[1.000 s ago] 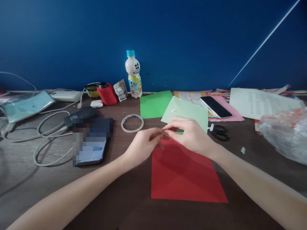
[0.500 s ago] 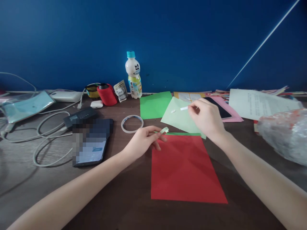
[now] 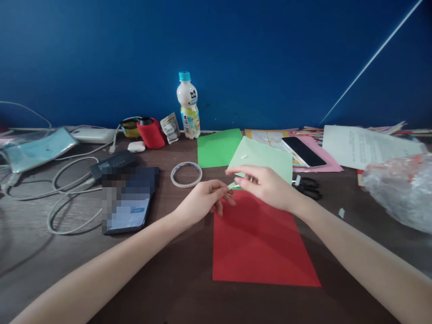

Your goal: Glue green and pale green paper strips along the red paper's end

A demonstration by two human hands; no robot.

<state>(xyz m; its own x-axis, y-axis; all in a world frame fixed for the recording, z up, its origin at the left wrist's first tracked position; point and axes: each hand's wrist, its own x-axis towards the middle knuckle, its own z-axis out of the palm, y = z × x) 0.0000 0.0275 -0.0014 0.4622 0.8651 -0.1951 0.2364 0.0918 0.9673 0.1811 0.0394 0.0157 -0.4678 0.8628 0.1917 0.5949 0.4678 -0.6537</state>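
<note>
My left hand (image 3: 205,198) pinches a small pale green paper piece (image 3: 232,185) above the top left corner of the red sheet (image 3: 263,243). Close to its right, my right hand (image 3: 261,183) reaches in with thumb and index finger at the far end of that piece; whether they touch it is hard to tell. Behind the hands lie a light green sheet (image 3: 266,155), with a small white scrap (image 3: 244,156) on it, and a bright green sheet (image 3: 219,147). A roll of tape (image 3: 186,175) rests left of the sheets.
Black scissors (image 3: 308,186) and a white scrap (image 3: 342,212) lie right of my right hand. A white phone (image 3: 303,152) is on pink paper. The bottle (image 3: 189,108) stands by the blue wall. At left are a dark phone (image 3: 131,211) and cables; crumpled plastic (image 3: 401,193) sits at right.
My right hand has moved left and down to the paper piece, and the white strip it held no longer shows there. The scissors, white phone and a scrap at right are now uncovered.
</note>
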